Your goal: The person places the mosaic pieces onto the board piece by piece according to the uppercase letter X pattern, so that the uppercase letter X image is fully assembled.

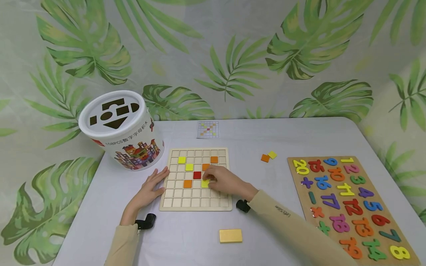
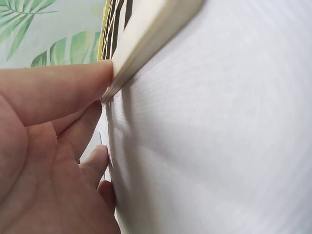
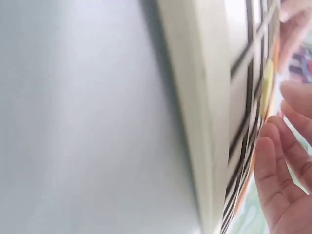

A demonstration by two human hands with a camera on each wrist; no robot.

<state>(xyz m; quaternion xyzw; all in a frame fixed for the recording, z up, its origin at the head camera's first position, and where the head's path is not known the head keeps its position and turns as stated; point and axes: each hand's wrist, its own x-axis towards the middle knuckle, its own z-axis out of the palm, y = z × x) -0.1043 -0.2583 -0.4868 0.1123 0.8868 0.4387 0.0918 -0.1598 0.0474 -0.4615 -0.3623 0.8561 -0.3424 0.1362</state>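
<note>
A wooden grid board lies on the white table, with a red tile, orange tiles and yellow tiles in its squares. The left hand rests at the board's left edge, fingers extended; in the left wrist view its thumb and fingertips touch the edge. Over the board's right half is the right hand, its loosely bent fingers close over a yellow tile. That tile sits in the grid in the right wrist view, with gaps between thumb and fingers. An orange tile is partly hidden by this hand.
Behind the board lies a small pattern card. A loose orange tile and yellow tile are to the right. A white bucket stands back left, a number puzzle board lies right, and a yellow block in front.
</note>
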